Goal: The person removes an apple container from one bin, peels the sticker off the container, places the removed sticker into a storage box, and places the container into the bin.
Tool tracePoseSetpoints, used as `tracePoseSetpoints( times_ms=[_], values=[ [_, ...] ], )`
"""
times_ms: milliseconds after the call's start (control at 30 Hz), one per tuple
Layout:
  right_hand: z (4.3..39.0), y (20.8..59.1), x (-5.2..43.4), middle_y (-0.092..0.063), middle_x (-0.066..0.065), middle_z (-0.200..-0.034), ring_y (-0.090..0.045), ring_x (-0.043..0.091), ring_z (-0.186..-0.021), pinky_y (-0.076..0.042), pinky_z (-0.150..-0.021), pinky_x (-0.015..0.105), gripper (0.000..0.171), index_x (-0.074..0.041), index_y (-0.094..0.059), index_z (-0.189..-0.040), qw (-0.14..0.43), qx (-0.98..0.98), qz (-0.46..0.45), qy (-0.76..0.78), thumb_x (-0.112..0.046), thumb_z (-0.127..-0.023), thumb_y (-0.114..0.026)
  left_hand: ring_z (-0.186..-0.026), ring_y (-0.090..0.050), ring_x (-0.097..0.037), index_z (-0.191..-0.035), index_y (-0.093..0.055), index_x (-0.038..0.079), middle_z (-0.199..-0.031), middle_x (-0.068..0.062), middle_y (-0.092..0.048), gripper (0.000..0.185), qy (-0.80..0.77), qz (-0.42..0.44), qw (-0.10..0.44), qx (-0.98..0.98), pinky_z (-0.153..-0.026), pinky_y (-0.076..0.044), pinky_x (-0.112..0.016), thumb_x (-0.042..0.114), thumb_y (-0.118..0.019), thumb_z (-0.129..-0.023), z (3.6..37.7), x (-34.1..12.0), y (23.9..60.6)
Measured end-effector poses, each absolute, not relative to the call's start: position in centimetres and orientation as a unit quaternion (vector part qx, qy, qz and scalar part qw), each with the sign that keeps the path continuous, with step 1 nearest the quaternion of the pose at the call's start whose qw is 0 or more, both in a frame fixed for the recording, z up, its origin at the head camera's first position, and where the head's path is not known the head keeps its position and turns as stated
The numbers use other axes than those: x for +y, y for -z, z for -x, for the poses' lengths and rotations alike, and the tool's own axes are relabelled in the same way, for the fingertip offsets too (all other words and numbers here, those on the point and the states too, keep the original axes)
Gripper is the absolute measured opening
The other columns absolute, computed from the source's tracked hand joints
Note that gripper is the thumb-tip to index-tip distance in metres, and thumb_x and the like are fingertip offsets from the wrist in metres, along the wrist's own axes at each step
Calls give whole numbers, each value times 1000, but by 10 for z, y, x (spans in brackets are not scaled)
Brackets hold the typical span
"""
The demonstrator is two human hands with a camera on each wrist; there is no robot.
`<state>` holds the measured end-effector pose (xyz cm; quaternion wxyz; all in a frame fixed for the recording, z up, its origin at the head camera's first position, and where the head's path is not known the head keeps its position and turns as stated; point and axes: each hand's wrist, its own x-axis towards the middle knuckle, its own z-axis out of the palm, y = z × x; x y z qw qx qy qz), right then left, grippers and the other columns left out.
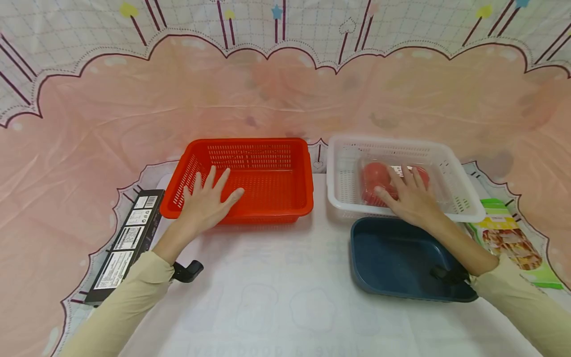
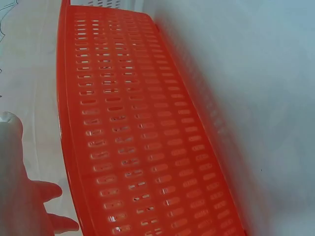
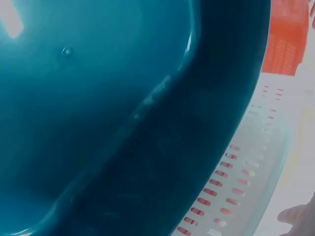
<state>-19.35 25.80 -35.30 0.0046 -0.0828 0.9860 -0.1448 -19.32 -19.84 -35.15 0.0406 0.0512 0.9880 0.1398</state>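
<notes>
My left hand [image 1: 206, 204] is spread over the left part of a red plastic basket [image 1: 267, 218], fingers straight and holding nothing. In the left wrist view the basket's slotted side wall [image 2: 133, 123] fills the middle, with part of the hand [image 2: 24, 187] at the lower left. My right hand [image 1: 412, 201] stretches over a white plastic basket [image 1: 464, 208], its fingers apart. Below it in that basket lies a clear plastic box [image 1: 376, 178] of round red items, partly hidden by the hand. Fingers of the right hand [image 3: 298, 219] show at the right wrist view's lower right edge.
A dark blue tub [image 1: 392, 263] stands in front of the white basket, under my right forearm. At the left lies a long black box [image 1: 127, 243] with white labels. A green food packet [image 1: 513, 238] lies at the right. Patterned cloth [image 1: 285, 99] covers the background.
</notes>
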Motion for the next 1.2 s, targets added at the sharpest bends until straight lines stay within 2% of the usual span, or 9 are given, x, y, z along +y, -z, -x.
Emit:
tracePoseSetpoints(
  times_ms=[267, 533, 767, 1000, 1200],
  values=[
    [198, 355, 264, -14, 31, -157, -9, 51, -144, -6, -110, 76, 84, -7, -20, -154, -16, 986, 89, 140, -63, -94, -37, -146, 3, -53, -157, -7, 24, -164, -18, -1, 86, -149, -62, 44, 986, -108, 0, -79, 74, -29, -90, 192, -188, 351],
    [201, 356, 270, -16, 31, -156, -10, 53, -142, -9, -109, 77, 83, -5, -24, -153, -25, 985, 85, 151, -62, -94, -39, -147, 3, -51, -157, -8, 25, -164, -16, -1, 87, -163, -73, 43, 983, -111, -2, -76, 75, -29, -90, 192, -176, 352],
    [200, 358, 276, -8, 31, -158, -6, 54, -144, -5, -110, 77, 85, -7, -17, -155, -11, 986, 72, 153, -63, -94, -37, -148, 3, -50, -157, -7, 26, -165, -14, 0, 87, -173, -79, 49, 981, -112, -1, -75, 76, -28, -89, 192, -168, 353],
    [201, 358, 285, -8, 27, -160, -1, 51, -146, -2, -112, 74, 86, -9, -14, -156, -19, 986, 75, 146, -66, -93, -35, -148, 2, -49, -157, -8, 27, -165, -12, 0, 84, -189, -89, 45, 977, -112, -2, -75, 72, -33, -91, 192, -158, 354],
    [203, 358, 292, -6, 26, -160, 2, 50, -146, -3, -111, 76, 85, -10, -12, -156, -13, 985, 74, 154, -63, -94, -36, -149, 1, -48, -157, -8, 28, -165, -11, -1, 84, -194, -91, 42, 976, -112, -4, -75, 75, -30, -90, 192, -152, 354]
  ],
)
